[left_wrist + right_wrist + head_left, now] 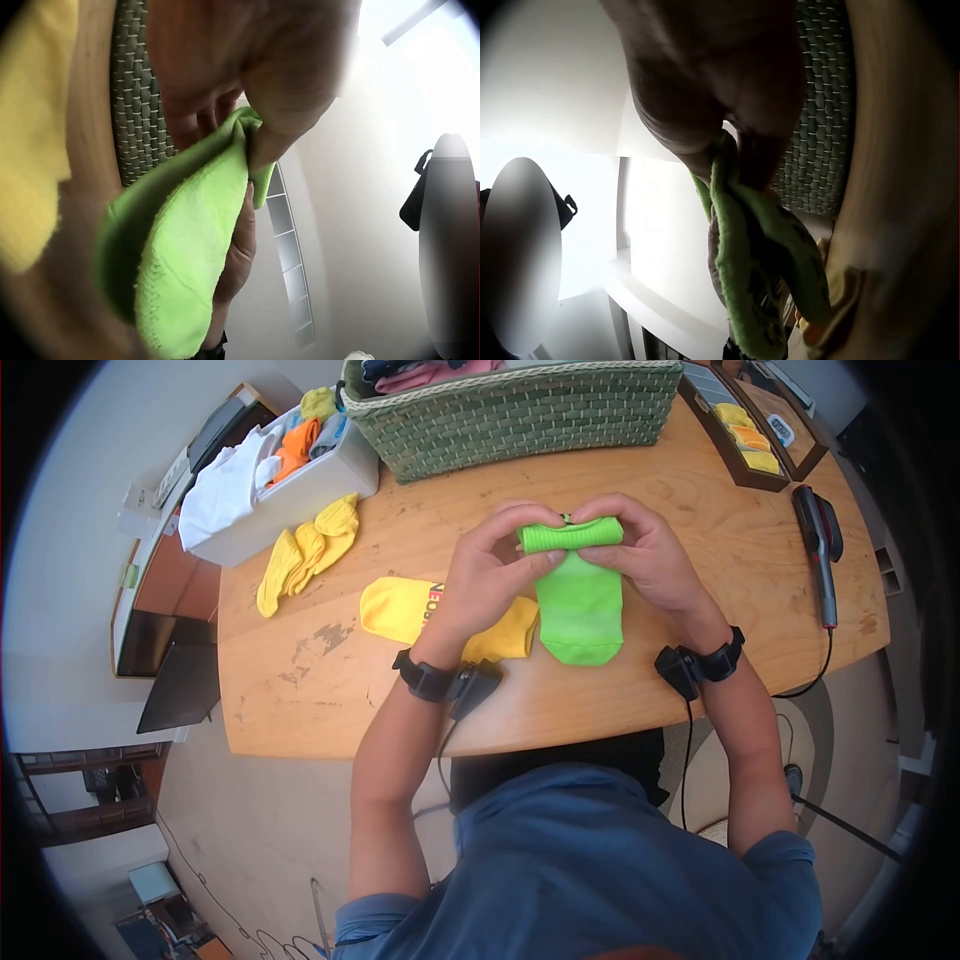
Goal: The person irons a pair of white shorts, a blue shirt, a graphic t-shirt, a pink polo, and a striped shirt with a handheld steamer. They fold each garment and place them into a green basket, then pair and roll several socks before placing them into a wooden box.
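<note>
Both hands hold a bright green sock [581, 610] by its ribbed cuff, which is folded over at the top. The left hand [488, 565] pinches the cuff's left end between thumb and fingers, and the right hand [652, 555] pinches the right end. The toe hangs down toward the person. In the left wrist view the green sock [187, 262] shows two layers standing apart at the toe end. Dark marks show on the green sock [739, 262] in the right wrist view. A yellow sock [392, 607] with dark and red lettering lies flat, partly hidden behind the left forearm.
More yellow socks [308, 553] lie at the left. Behind them stands a white bin [310, 502] of clothes. A green woven basket [510, 428] sits at the back. At the right are a wooden box [768, 482] with yellow and orange rolls and a corded handheld appliance [822, 555].
</note>
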Motion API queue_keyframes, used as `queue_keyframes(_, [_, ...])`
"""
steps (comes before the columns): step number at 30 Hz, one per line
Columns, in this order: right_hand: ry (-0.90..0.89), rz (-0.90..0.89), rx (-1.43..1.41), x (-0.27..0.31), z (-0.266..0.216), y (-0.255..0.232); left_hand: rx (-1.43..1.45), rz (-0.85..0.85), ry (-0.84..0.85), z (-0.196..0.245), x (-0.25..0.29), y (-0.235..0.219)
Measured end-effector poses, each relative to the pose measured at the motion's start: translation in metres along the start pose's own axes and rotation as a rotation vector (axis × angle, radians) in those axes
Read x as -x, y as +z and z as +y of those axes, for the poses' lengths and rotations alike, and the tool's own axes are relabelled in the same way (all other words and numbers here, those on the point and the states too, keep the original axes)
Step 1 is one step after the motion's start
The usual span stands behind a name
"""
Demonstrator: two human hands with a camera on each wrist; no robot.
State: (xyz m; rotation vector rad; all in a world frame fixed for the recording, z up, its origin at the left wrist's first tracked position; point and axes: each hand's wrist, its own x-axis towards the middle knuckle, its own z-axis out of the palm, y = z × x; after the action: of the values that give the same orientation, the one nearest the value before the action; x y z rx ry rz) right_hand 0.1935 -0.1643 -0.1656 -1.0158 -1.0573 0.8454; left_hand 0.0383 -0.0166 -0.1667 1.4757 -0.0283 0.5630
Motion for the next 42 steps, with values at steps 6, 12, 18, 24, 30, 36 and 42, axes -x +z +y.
queue_keyframes(6, [-0.035, -0.022, -0.032, -0.001, 0.006, -0.006, 0.07, 0.018, -0.174, 0.002, 0.0, 0.001])
queue_keyframes(12, [-0.073, 0.04, 0.08, -0.002, 0.008, -0.002, 0.09, -0.011, -0.289, 0.007, -0.001, 0.003])
queue_keyframes(18, [-0.081, 0.023, 0.177, -0.002, 0.004, 0.0, 0.024, 0.062, -0.251, 0.001, -0.002, 0.004])
queue_keyframes(24, [0.007, 0.004, 0.254, -0.004, 0.001, -0.004, -0.005, 0.045, -0.22, -0.001, -0.003, 0.002])
queue_keyframes(30, [0.039, 0.079, 0.031, -0.004, 0.0, 0.005, 0.018, 0.044, -0.231, 0.002, -0.002, 0.005])
queue_keyframes(36, [0.053, 0.13, 0.131, -0.004, 0.006, 0.005, 0.015, 0.076, -0.237, 0.002, -0.003, 0.005])
queue_keyframes(42, [0.174, 0.069, 0.029, -0.006, 0.003, 0.001, 0.012, 0.101, -0.24, 0.0, -0.003, 0.006])
